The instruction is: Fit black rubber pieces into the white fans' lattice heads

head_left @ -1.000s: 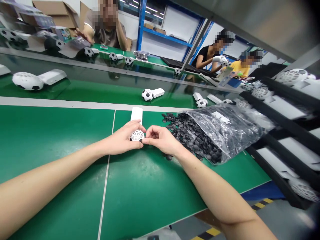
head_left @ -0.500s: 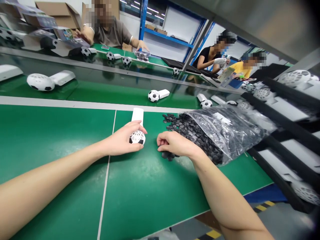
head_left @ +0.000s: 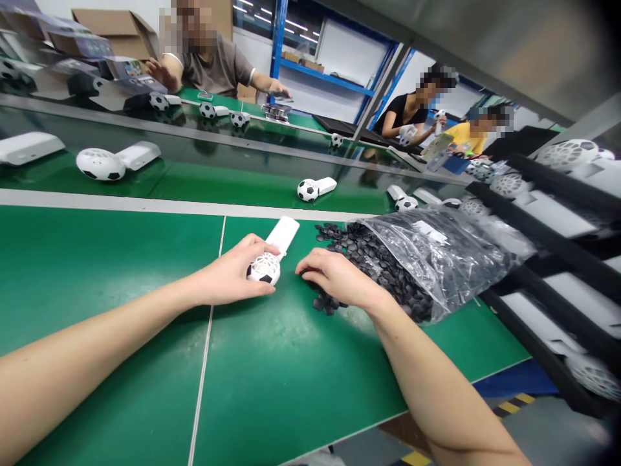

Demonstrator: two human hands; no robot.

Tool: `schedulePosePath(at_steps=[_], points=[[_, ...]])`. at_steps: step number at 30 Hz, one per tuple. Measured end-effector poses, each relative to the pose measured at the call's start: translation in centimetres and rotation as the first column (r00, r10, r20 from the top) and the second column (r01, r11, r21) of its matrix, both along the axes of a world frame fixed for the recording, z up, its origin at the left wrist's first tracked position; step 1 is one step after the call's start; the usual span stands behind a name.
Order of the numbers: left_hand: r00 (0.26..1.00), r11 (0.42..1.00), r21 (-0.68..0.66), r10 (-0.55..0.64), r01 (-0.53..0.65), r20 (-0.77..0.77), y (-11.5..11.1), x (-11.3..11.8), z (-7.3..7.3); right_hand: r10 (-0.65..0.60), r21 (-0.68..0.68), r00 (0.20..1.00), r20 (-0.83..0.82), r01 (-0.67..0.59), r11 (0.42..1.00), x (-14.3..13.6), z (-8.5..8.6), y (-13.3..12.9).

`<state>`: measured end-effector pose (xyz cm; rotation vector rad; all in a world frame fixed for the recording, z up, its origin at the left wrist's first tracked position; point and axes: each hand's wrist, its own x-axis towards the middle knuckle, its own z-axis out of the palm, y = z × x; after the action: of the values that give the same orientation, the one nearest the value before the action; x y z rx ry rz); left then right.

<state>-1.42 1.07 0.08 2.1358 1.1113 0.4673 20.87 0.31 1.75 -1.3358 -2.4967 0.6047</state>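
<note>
My left hand (head_left: 233,270) is closed around the ball-shaped head of a white football-patterned handheld fan (head_left: 265,266). The head has an openwork white grille with black patches near its lower edge, and the flat white handle (head_left: 284,234) points away and to the right. To the right of the fan, my right hand (head_left: 334,275) hovers beside loose black pieces (head_left: 326,304), fingers curled and thumb tucked under. Whatever lies between those fingertips is too small or hidden to make out. Behind that hand, a clear plastic bag (head_left: 466,259) lies on its side, spilling many small black pieces (head_left: 405,291).
More football fans (head_left: 308,189) lie on the green conveyor belt (head_left: 204,188) beyond the pale table rail (head_left: 145,202). A black rack (head_left: 548,304) with white parts stands at the right. Across the belt, a person in a grey shirt (head_left: 218,65) and two others sit working.
The fan has turned in my left hand, its handle swinging right. My right hand has shifted slightly left towards it. Fans on the near belt have slid right, those on the far lane left.
</note>
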Motion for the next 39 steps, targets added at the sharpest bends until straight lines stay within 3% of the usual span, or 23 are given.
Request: schedulePosePath(at_steps=[2, 5, 7, 9, 13, 20, 24, 31, 39], points=[[0.997, 0.997, -0.021, -0.08, 0.08, 0.023, 0.3, -0.4, 0.1, -0.044, 0.011, 0.992, -0.114, 0.046, 0.999, -0.4, -0.5, 0.0], [0.983, 0.984, -0.022, -0.176, 0.177, 0.054, 0.5, -0.7, 0.4, -0.123, -0.115, 0.948, -0.292, 0.093, 0.989, -1.0, -1.3, -0.2], [0.978, 0.979, -0.018, -0.203, 0.204, 0.058, 0.5, -0.7, 0.6, -0.136, -0.2, 0.906, -0.401, 0.058, 0.978, -1.4, -1.8, -0.4], [0.981, 0.982, -0.02, -0.186, 0.187, 0.051, 0.5, -0.7, 0.7, -0.09, -0.187, 0.876, -0.473, 0.0, 0.982, -1.8, -2.1, -0.5], [0.99, 0.992, -0.008, -0.125, 0.126, 0.059, 0.4, -0.3, 0.4, -0.001, -0.049, 0.869, -0.494, -0.027, 0.998, -2.5, -2.5, -0.4], [0.985, 0.982, 0.122, 0.128, -0.142, 0.117, -0.2, 1.2, -0.8, -0.018, -0.038, 0.854, -0.52, -0.003, 0.999, -2.7, -3.3, 0.3], [0.978, 0.972, 0.17, 0.134, -0.162, 0.162, -0.3, 1.4, -1.2, -0.068, -0.097, 0.831, -0.551, 0.017, 0.995, -2.7, -3.6, 0.5], [0.977, 0.969, 0.187, 0.132, -0.162, 0.167, -0.4, 1.4, -1.2, -0.261, -0.315, 0.708, -0.656, 0.057, 0.947, -3.0, -4.5, 0.8], [0.973, 0.966, 0.203, 0.118, -0.158, 0.197, -0.2, 1.4, -1.4, -0.312, -0.373, 0.737, -0.599, 0.089, 0.924, -3.0, -4.5, 1.2]])
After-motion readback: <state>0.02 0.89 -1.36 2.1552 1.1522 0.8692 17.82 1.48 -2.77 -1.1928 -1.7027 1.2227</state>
